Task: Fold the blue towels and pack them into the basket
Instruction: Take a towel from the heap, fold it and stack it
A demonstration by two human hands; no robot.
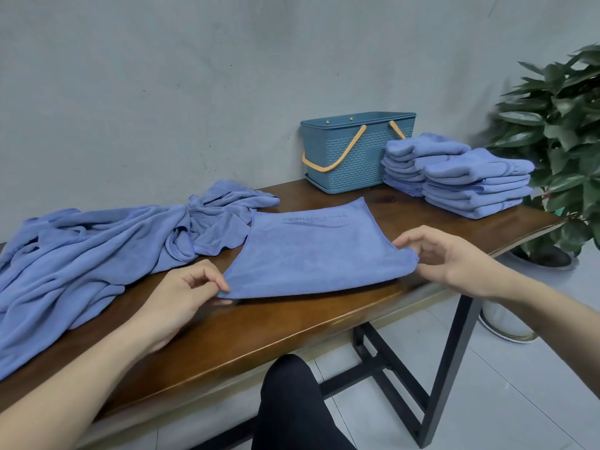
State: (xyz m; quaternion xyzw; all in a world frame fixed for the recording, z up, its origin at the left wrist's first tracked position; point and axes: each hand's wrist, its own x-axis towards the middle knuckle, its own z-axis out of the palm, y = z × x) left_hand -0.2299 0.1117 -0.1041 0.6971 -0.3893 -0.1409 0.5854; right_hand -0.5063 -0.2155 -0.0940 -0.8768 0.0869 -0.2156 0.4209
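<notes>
Two stacks of folded towels (461, 175) sit just right of the basket (354, 151), touching or nearly touching its side; likely staged there so packing can be done in one batch, since I cannot see anything inside the basket from this angle. Towel in hand (311, 251) lies flat on the table (292, 323), in front of the basket and nearer the person, printed logo at its far edge. Left hand (181, 297) pinches the near-left corner between thumb and forefinger; right hand (444, 254) pinches the near-right corner, other fingers loosely spread. Holding both near corners suits squaring the doubled edge or lifting it for a further fold toward the basket. Unfolded heap (97, 248) lies well left of the basket, within the left hand's reach. Judgement: folding is partway done, packing not yet begun. Potted plant (565, 141) stands right of the basket, beyond the table end.
</notes>
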